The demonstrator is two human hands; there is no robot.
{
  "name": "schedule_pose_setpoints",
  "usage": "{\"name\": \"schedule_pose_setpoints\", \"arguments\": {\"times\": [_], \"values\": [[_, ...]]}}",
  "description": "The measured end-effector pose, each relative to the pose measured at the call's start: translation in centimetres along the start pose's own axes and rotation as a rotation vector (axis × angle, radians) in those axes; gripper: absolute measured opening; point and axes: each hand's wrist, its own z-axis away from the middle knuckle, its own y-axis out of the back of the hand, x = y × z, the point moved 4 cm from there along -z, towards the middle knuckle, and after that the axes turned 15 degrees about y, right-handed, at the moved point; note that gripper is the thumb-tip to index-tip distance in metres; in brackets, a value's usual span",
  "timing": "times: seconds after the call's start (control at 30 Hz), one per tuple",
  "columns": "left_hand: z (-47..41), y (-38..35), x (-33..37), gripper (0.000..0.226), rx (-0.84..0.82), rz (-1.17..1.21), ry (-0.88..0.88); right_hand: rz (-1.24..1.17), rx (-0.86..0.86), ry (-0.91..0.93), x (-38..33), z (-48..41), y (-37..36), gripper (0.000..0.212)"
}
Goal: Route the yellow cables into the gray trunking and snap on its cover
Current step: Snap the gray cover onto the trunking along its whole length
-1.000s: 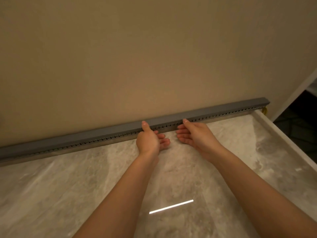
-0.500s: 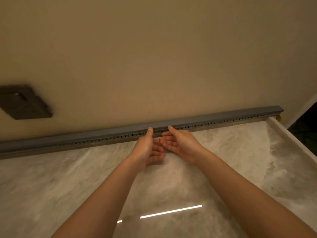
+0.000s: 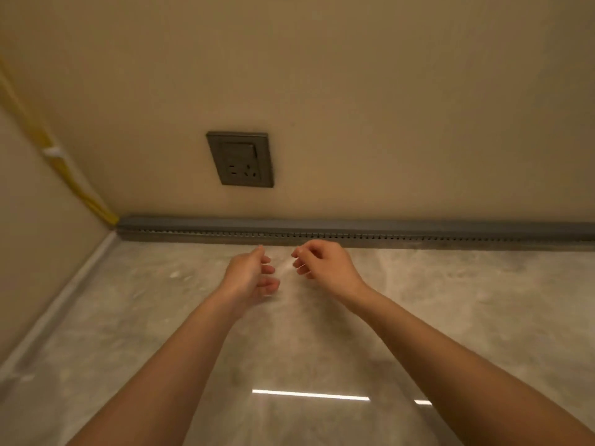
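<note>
The gray trunking (image 3: 354, 228) runs along the foot of the beige wall, from the left corner to the right edge of the view, with its cover on top and a row of slots showing below it. Yellow cables (image 3: 69, 185) come down the left corner, held by a white clip (image 3: 53, 152), and enter the trunking's left end. My left hand (image 3: 249, 273) and my right hand (image 3: 322, 263) hover just in front of the trunking, a little apart from it, fingers loosely curled, holding nothing.
A dark gray wall socket (image 3: 240, 159) sits on the wall above the trunking. The marble floor (image 3: 450, 300) spreads in front, with a pale skirting strip (image 3: 61, 304) along the left wall.
The view has swung left along the trunking, bringing the socket and left corner into sight. Both hands have come off the cover and drawn slightly back, fingers curling.
</note>
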Motion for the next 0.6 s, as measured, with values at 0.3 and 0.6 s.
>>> {"name": "schedule_pose_setpoints", "arguments": {"times": [0.3,0.6], "values": [[-2.1,17.0,4.7,0.049,0.599,-0.906,-0.454,0.650,-0.110,0.504,-5.4,-5.8,-12.8,0.026],[-5.4,22.7,6.9,0.073,0.762,-1.630,-0.536,0.989,-0.102,0.793,-6.2,-11.9,-21.6,0.046]]}}
